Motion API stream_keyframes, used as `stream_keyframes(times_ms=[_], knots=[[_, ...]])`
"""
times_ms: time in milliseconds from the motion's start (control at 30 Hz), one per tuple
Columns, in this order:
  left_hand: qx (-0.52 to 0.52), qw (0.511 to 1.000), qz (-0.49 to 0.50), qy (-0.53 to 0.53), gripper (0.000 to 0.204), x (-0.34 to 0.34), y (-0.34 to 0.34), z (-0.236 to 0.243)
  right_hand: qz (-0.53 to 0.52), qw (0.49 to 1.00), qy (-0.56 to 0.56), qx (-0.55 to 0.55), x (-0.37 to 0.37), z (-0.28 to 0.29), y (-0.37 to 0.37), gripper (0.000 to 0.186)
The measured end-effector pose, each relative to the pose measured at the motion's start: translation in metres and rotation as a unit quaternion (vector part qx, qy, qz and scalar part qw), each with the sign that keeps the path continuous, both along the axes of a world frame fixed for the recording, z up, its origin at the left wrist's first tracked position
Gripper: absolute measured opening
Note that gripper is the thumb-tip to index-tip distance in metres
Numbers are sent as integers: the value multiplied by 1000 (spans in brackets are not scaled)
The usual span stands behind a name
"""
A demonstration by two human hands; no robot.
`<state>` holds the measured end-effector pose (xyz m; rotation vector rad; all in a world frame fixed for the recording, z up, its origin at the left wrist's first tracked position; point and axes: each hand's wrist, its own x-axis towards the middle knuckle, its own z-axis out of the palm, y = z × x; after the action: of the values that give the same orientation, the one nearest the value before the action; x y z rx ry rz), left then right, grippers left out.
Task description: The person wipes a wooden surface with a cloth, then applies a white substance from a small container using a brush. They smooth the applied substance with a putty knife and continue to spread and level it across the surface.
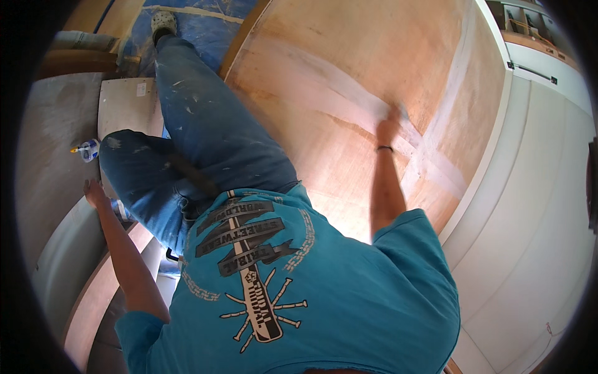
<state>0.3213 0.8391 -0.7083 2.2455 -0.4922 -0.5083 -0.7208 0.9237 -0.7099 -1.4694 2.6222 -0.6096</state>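
Note:
My right hand (387,129), with a dark band at the wrist, presses on a large wooden panel (280,118). Its fingers are bent and blurred, and a small greyish piece seems to show at their far side; I cannot make out what it is. Pale bands of filler (358,96) run across the panel, crossing just right of that hand. Out to the left, my left hand (94,193) has its fingers apart and holds nothing, close to the upper end of a curved grey panel (68,240). A bottle with a yellow tip (89,149) stands beyond it.
White panelling (517,206) borders the wooden panel on the right. Blue sheeting (193,37) covers the floor ahead, under my shoe (164,23). Boards (129,103) lie beside my bent left knee. Shelves with small items (532,25) stand at the far right.

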Motion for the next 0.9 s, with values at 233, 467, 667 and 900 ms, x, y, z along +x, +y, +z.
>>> stream_keyframes(times_ms=[233, 467, 667, 900], knots=[[-32, 980, -163, -110, 53, -45, -102, 112, 174, 981, -68, -54, 194, 39, -114, 64], [-181, 925, -315, -108, 44, -199, -200, 187, -275, 856, -366, -240, -21, 126, -28, 38], [-215, 673, -697, 121, 48, -538, -201, 227, -99, 651, -638, -398, 57, 198, -10, 32], [150, 431, -780, 428, 62, -749, -82, 248, 49, 672, -698, -242, 126, 208, 7, 31]])
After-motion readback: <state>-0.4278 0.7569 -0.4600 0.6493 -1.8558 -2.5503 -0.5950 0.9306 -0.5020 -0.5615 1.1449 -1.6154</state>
